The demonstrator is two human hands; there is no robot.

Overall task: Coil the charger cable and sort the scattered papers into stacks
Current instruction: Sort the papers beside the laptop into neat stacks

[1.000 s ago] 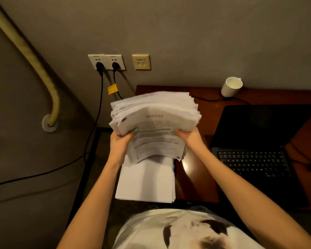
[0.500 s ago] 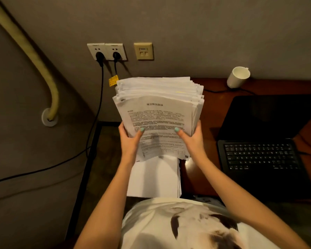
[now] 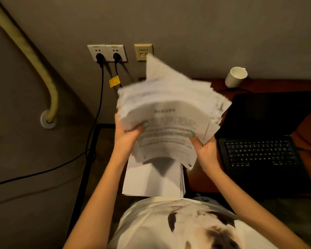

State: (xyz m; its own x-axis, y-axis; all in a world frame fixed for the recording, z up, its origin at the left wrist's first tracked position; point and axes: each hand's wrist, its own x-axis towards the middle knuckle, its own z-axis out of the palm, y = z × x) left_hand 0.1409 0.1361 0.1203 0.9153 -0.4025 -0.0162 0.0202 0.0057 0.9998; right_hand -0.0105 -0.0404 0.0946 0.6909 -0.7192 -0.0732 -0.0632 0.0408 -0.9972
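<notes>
I hold a thick bundle of printed papers [image 3: 171, 112] in the air above the desk's left end. My left hand [image 3: 127, 137] grips its lower left corner, thumb on the top sheet. My right hand [image 3: 203, 150] grips the lower right corner the same way. The bundle is blurred and fanned, tilted to the right, with one sheet sticking up at the back. Below it a squared stack of white papers [image 3: 151, 180] lies at the desk's near left corner. A black cable [image 3: 97, 108] hangs from a wall socket [image 3: 107, 53] down to the floor on the left.
An open black laptop [image 3: 262, 150] sits on the red-brown desk [image 3: 205, 178] to the right. A white cup [image 3: 236, 76] stands at the back against the wall, with a thin cable behind it. A yellow padded pipe [image 3: 48, 83] runs down the left wall.
The bundle has been shaken and tipped to the right, its sheets fanning out and blurring. Both hands keep their grip at the lower corners.
</notes>
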